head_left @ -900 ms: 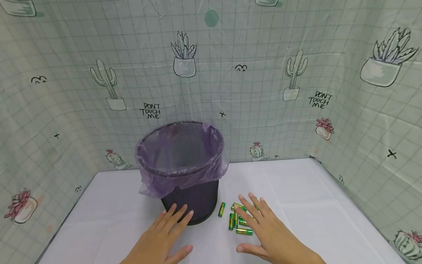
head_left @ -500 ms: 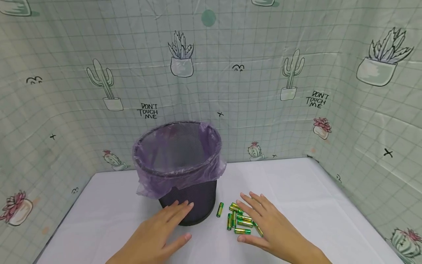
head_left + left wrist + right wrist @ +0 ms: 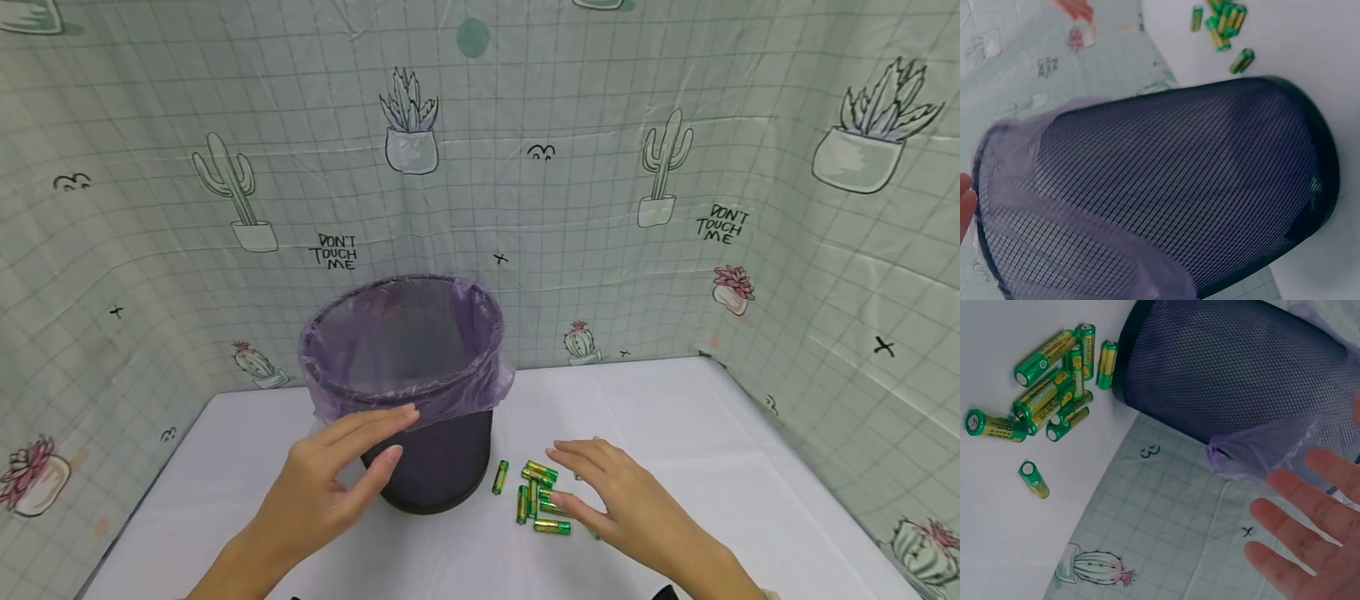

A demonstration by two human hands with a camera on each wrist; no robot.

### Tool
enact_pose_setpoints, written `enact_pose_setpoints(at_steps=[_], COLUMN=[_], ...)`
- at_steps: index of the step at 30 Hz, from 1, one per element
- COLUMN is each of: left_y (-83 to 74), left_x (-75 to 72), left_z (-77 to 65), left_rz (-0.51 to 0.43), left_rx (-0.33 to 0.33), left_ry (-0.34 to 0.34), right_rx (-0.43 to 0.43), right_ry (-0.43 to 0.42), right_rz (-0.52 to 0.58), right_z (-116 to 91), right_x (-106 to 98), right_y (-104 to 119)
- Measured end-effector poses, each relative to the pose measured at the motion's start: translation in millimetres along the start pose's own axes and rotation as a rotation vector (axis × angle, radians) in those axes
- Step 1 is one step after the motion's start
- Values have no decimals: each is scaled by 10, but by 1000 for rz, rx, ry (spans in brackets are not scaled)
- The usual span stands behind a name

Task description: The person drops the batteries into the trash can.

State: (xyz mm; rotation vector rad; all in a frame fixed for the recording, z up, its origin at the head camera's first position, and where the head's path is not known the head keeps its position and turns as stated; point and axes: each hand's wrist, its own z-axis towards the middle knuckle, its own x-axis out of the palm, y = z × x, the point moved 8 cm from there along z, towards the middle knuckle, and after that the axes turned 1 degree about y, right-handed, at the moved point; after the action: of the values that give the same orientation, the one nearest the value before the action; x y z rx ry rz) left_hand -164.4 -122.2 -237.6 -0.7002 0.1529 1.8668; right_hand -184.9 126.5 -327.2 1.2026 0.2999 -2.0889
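Note:
A black mesh wastebasket (image 3: 442, 462) stands upright on the table, its rim covered by a purple plastic bag (image 3: 480, 392). My left hand (image 3: 322, 479) is raised in front of the wastebasket's left side, fingers extended and thumb apart, holding nothing. In the left wrist view, only the fingertips (image 3: 966, 203) show, beside the rim. Several green and gold batteries (image 3: 552, 527) lie loosely piled to the right of the wastebasket. Above their right side hovers my right hand (image 3: 637, 508), which hides some of them. The right wrist view shows its fingers (image 3: 1300, 534) spread, with nothing in them.
One battery (image 3: 500, 477) lies apart, close to the wastebasket's base. The white tabletop (image 3: 697, 442) is bounded at the back and both sides by a hanging cloth (image 3: 480, 208) printed with a grid and cacti.
My left hand has risen up and to the left, from near the wastebasket's base toward its bag. My right hand has shifted slightly and stays over the batteries, which look unmoved.

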Motion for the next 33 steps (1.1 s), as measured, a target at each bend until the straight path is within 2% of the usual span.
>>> enact_pose_setpoints(at_steps=[3,6,12,17,24,33], left_y=[45,139,413,674,1040,1298], left_x=[-129,-245,-423,-496,-506,-426], left_z=[93,158,209,200,112,-58], left_rz=[-33,-23,48,84,113,23], left_rx=[21,1,-121,-260,-478,-625], left_ry=[-84,-136,-159,-136,-58,67], right_rx=[23,48,103,140,234,358], right_ry=[-1,3,16,17,51,112], right_rz=[8,24,29,41,92,179], right_z=[11,21,48,54,8,-59], right_x=[-12,-19,-7,31,133,282], right_y=[-42,-84,-170,-244,-390,-531])
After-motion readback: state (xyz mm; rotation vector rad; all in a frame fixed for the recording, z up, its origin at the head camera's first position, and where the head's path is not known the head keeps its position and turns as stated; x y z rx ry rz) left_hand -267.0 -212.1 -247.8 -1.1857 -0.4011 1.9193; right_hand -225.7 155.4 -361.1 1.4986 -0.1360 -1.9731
